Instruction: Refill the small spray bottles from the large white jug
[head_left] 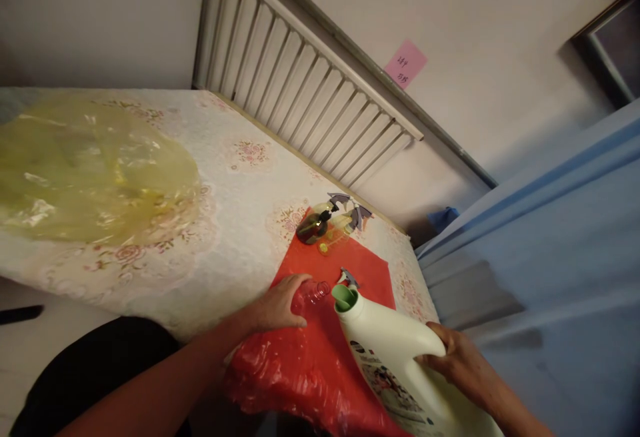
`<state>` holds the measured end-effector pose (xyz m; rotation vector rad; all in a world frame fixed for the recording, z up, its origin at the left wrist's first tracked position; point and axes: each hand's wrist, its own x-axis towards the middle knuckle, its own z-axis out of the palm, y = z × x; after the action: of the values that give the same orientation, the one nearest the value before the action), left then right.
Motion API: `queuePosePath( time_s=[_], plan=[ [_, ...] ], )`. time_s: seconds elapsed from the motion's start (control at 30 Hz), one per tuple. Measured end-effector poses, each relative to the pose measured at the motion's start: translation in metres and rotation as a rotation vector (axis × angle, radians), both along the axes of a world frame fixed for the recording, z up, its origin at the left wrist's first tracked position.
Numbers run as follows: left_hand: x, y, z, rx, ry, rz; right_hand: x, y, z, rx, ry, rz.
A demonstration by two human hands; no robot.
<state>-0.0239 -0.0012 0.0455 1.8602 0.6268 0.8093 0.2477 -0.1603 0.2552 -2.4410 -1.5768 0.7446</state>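
Note:
My left hand (283, 304) is wrapped round a clear plastic bottle (314, 294) with a threaded, uncapped neck that points right. My right hand (453, 357) grips the handle of a large pale jug (395, 357) with a printed label. The jug tilts so that its green pouring spout (344, 296) is close to the bottle's mouth; I see no liquid between them. Just beyond the spout a grey-and-white spray trigger head (349, 278) lies on a red plastic sheet (370, 270). At the sheet's far end stands a dark bottle with a black top (314, 225).
Beside the dark bottle are clear yellowish bottles with grey trigger heads (357, 216). A translucent yellow bag (100, 170) spreads over the floral tablecloth (240, 224) at left. A radiator (300, 77) lines the table's far edge; a blue curtain (540, 264) hangs at right.

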Motion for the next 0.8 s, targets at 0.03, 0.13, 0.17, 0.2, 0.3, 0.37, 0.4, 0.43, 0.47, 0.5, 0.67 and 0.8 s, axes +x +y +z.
queuePosePath(
  time_s=[0.03,0.13,0.17,0.2,0.3,0.37,0.4,0.43,0.47,0.5,0.67,0.8],
  plan=[
    [0.0003,0.0002,-0.001,0.004,-0.006,0.001,0.0009,0.0002,-0.0004,-0.001,0.001,0.004],
    [0.0009,0.0009,-0.0045,0.017,-0.024,0.005,0.0033,0.0003,-0.0014,-0.001,0.004,0.013],
    [0.0009,0.001,-0.0052,0.019,-0.027,0.003,0.0038,0.0003,-0.0015,0.0,0.008,0.014],
    [0.0009,0.001,-0.0057,0.018,-0.025,0.001,0.0042,0.0004,-0.0015,0.002,0.013,0.013],
    [0.0006,0.0007,-0.0057,0.011,-0.014,0.0,0.0041,0.0012,-0.0011,0.005,0.025,0.018],
    [0.0005,0.0005,-0.0054,0.012,-0.005,0.002,0.0037,0.0022,-0.0004,0.001,0.023,0.022],
    [0.0005,0.0004,-0.0054,0.012,-0.002,0.003,0.0036,0.0026,0.0,-0.002,0.019,0.024],
    [0.0005,0.0005,-0.0054,0.013,0.002,0.003,0.0034,0.003,0.0005,-0.005,0.018,0.025],
    [0.0004,0.0005,-0.0055,0.013,0.006,0.002,0.0032,0.0034,0.001,-0.008,0.019,0.026],
    [0.0004,0.0006,-0.0055,0.012,0.008,0.003,0.003,0.0038,0.0015,-0.009,0.02,0.026],
    [0.0001,0.0007,-0.004,0.022,0.006,-0.007,0.0,0.006,0.0047,-0.002,0.014,0.015],
    [0.0002,0.0004,-0.003,0.017,0.007,-0.002,-0.0024,0.0082,0.0062,-0.016,0.011,0.035]
  ],
)
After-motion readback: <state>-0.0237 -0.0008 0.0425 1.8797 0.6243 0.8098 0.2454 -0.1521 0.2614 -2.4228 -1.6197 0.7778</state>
